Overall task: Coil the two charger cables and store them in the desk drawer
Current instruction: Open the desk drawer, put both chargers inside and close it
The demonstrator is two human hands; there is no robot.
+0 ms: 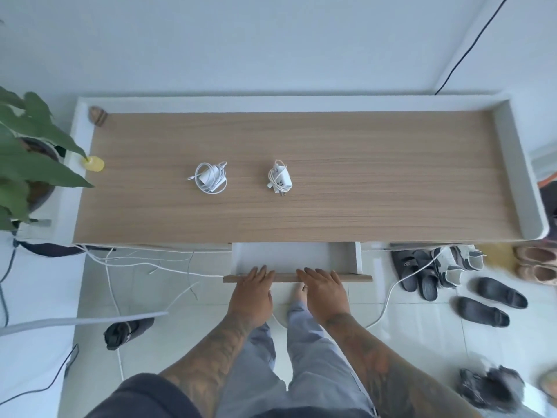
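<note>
Two white chargers lie coiled on the wooden desk top (376, 191). The left charger (211, 178) has its cable looped loosely around the plug block. The right charger (280, 179) is wound tighter, prongs pointing toward me. Below the desk's front edge, the white drawer (340, 256) stands part way out and its inside looks empty. My left hand (251, 292) and my right hand (324, 292) lie side by side on the wooden drawer front (357, 278), fingers hooked over its top edge.
A yellow disc (94, 163) and a small wooden object (98, 116) sit at the desk's left end beside a potted plant (27, 152). Loose white cords (144, 263) trail on the floor under the desk. Sandals and shoes (428, 273) lie at the right.
</note>
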